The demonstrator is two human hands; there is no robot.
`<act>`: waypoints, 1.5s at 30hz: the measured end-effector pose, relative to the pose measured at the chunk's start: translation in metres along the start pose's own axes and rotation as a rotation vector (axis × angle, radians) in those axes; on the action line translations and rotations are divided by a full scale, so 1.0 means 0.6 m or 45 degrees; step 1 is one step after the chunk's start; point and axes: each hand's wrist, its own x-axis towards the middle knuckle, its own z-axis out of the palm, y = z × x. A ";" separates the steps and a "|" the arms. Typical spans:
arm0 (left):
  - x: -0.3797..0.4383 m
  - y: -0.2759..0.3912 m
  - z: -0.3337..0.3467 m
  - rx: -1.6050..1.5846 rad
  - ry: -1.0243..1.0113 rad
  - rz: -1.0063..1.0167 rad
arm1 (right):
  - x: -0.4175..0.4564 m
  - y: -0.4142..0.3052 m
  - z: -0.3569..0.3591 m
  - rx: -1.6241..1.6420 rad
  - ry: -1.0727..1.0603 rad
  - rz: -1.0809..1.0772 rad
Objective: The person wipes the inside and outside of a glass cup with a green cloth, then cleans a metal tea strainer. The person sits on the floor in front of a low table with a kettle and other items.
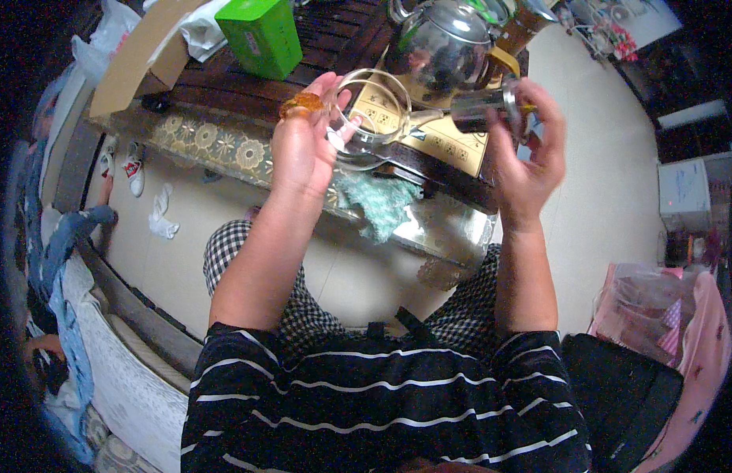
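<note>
My left hand [307, 142] supports a clear glass teapot [366, 159] from its left side, fingers spread behind the glass. The round, wide mouth faces up toward me and its spout [428, 118] points right. An orange-brown object [301, 105], of unclear kind, lies against the outer side of that hand. To the right, my right hand [534, 142] grips a cylindrical metal tea infuser [475, 111] with a shiny rim, tipped sideways. The hand is slightly blurred. A gap separates the infuser from the teapot. Beneath both is a gold-and-dark tea tray [451, 142] with printed characters.
A steel kettle [440, 50] stands just beyond the hands. A green plastic bin [262, 41] and a cardboard box [135, 59] are at the left. A green cloth [381, 204] hangs over the near edge of the patterned table cover [224, 142]. Another person's leg [106, 192] shows at far left.
</note>
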 end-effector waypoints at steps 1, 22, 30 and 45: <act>-0.001 -0.002 -0.002 -0.009 -0.022 0.015 | 0.006 -0.019 0.002 0.110 0.091 0.000; -0.031 -0.015 0.058 0.013 -0.092 0.129 | -0.015 -0.073 0.066 0.092 -0.212 -0.424; -0.037 -0.014 0.060 0.019 -0.096 0.120 | -0.020 -0.071 0.073 0.017 -0.300 -0.434; -0.031 -0.026 0.049 0.003 -0.097 0.091 | -0.027 -0.071 0.082 -0.055 -0.362 -0.403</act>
